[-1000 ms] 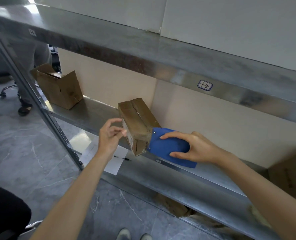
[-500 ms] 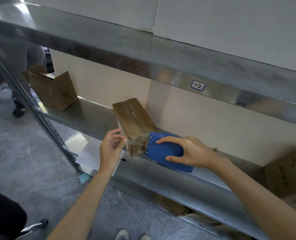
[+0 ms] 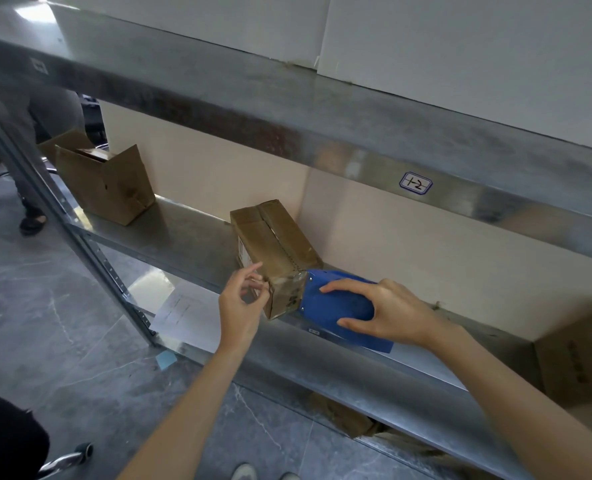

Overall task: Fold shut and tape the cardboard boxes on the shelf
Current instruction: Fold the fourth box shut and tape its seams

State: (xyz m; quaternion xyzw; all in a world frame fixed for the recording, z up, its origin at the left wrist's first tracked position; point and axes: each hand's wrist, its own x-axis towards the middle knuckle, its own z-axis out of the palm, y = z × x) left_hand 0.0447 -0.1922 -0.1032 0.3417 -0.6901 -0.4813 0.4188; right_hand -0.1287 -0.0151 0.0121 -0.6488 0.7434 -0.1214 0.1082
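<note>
Shelf: grey metal shelf (image 3: pixel 183 233), small brown cardboard box (image 3: pixel 273 233) sitting on it.
Box: we'd guess light, stiff, slidey; brace the near end.
Dispenser: blue plastic tape dispenser (image 3: pixel 336 306), right hand (image 3: pixel 391 313) gripping it.
Left hand (image 3: pixel 240 306): at the box corner, can't tell if pinching.

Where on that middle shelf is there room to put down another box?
Two bare stretches of shelf: one between the open box and the closed box, another from the dispenser to the right box. It is crowded at the closed box's near end, where the left hand, right hand and dispenser meet.
</note>
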